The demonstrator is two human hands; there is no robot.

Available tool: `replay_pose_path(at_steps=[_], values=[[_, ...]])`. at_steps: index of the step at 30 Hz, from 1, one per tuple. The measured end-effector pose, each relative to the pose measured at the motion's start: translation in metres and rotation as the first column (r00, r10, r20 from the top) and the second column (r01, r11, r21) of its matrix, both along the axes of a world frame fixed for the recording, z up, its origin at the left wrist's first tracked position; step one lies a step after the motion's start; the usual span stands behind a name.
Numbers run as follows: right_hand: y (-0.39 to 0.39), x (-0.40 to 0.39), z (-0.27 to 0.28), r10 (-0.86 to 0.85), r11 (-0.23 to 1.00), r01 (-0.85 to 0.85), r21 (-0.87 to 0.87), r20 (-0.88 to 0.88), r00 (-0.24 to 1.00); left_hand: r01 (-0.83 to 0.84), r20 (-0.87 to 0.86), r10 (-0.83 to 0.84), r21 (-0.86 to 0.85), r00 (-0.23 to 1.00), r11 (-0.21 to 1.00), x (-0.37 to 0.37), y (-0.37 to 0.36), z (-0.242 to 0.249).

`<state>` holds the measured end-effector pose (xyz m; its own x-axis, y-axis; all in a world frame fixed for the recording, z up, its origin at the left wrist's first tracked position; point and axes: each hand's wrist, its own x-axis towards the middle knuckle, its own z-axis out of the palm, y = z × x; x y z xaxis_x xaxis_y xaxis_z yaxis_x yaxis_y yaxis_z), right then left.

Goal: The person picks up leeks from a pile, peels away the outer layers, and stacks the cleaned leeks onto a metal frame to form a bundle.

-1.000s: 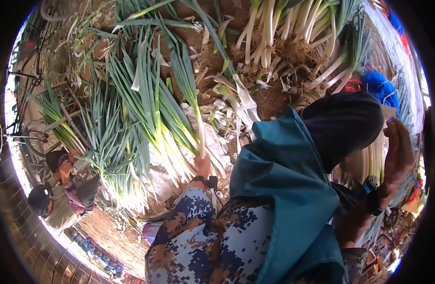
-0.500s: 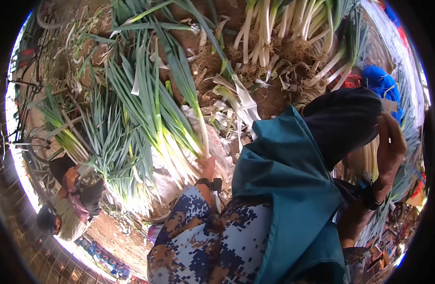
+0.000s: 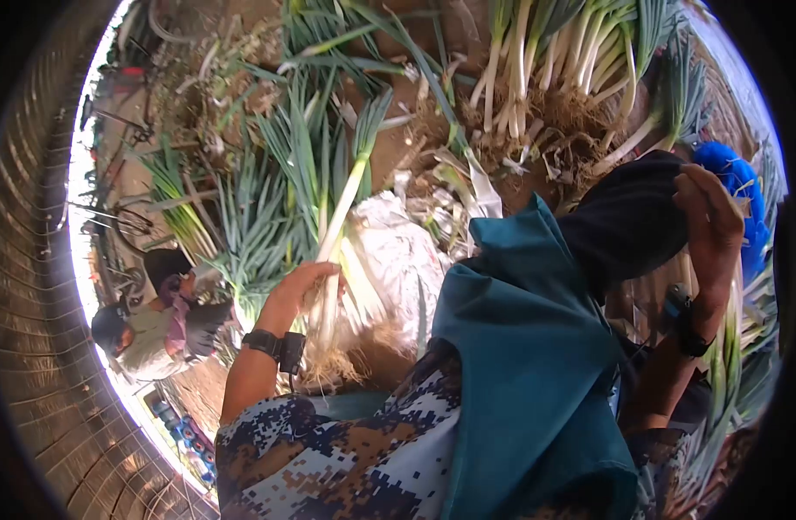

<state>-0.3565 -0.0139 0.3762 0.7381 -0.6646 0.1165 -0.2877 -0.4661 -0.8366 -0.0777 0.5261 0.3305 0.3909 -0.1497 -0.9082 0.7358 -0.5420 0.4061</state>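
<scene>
My left hand (image 3: pixel 295 295) is closed around the white stem of a leek (image 3: pixel 343 204). The leek stands tilted, green leaves up, shaggy roots hanging below my wrist. Behind it, more leeks (image 3: pixel 356 290) lie against a pale plastic sack (image 3: pixel 393 247). At the right, my right hand (image 3: pixel 714 217) is raised beside my dark-clothed knee (image 3: pixel 627 212), fingers curled and pressed together. Whatever those fingers hold, if anything, is hidden. A teal apron (image 3: pixel 528 347) covers my lap.
Rooted leeks (image 3: pixel 580 61) lie in a pile at the top right. Leafy bundles (image 3: pixel 259 208) are on the left, near a crouching person (image 3: pixel 155 334). A blue bundle (image 3: pixel 734 195) sits past my right hand. Torn leaves litter the soil (image 3: pixel 389 160).
My left hand has come up and left, now lifting a leek with its roots exposed; before, it was low at the stems of the pile. My right hand stays beside the knee. The view has shifted.
</scene>
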Motion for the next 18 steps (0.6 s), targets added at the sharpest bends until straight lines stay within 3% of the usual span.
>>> replay_pose_path(at_steps=[1,4,5,6,8,9,10,12,14,15,16,18], values=[[0.005,-0.002,0.003,-0.026,0.995,0.022,0.095,0.045,0.999,-0.028,0.031,0.028,-0.011,0.999,1.000,-0.003,-0.028,0.021],[0.045,0.016,0.031,0.099,0.995,-0.098,-0.010,0.124,0.987,-0.012,0.093,0.033,-0.213,0.995,0.977,-0.007,-0.095,0.045],[0.058,0.020,0.037,0.164,0.986,-0.162,-0.025,0.167,0.972,-0.054,0.045,0.071,-0.302,0.996,0.952,-0.009,-0.114,0.038],[0.068,0.022,0.039,0.248,0.949,-0.283,0.142,0.225,0.942,-0.055,0.028,0.072,-0.387,0.997,0.920,-0.007,-0.132,0.023],[0.088,0.029,0.029,0.390,0.921,-0.366,-0.135,0.288,0.874,-0.075,-0.030,0.071,-0.549,0.997,0.833,-0.003,-0.179,-0.008],[0.100,0.030,0.029,0.377,0.923,-0.380,-0.057,0.330,0.866,-0.061,0.085,0.138,-0.594,0.987,0.802,-0.027,-0.209,-0.003],[0.111,0.030,0.030,0.369,0.915,-0.404,0.017,0.372,0.852,-0.108,-0.075,0.079,-0.761,0.994,0.640,-0.024,-0.227,-0.033],[0.126,0.037,0.026,0.332,0.941,-0.334,-0.048,0.313,0.890,-0.190,-0.099,0.189,-0.802,0.977,0.566,-0.052,-0.266,-0.038],[0.135,0.051,0.018,0.258,0.959,-0.240,-0.152,0.110,0.960,-0.340,-0.287,0.182,-0.816,0.940,0.467,-0.066,-0.283,-0.054],[0.135,0.061,0.008,0.241,0.945,-0.241,-0.220,-0.029,0.970,-0.386,-0.357,0.157,-0.782,0.921,0.489,-0.068,-0.292,-0.066],[0.136,0.065,-0.005,0.162,0.914,-0.156,-0.375,-0.016,0.987,-0.381,-0.377,0.113,-0.778,0.919,0.500,-0.069,-0.299,-0.069],[0.137,0.076,-0.018,0.197,0.928,-0.181,-0.325,0.015,0.980,-0.322,-0.360,0.020,-0.806,0.933,0.496,-0.071,-0.311,-0.052]])
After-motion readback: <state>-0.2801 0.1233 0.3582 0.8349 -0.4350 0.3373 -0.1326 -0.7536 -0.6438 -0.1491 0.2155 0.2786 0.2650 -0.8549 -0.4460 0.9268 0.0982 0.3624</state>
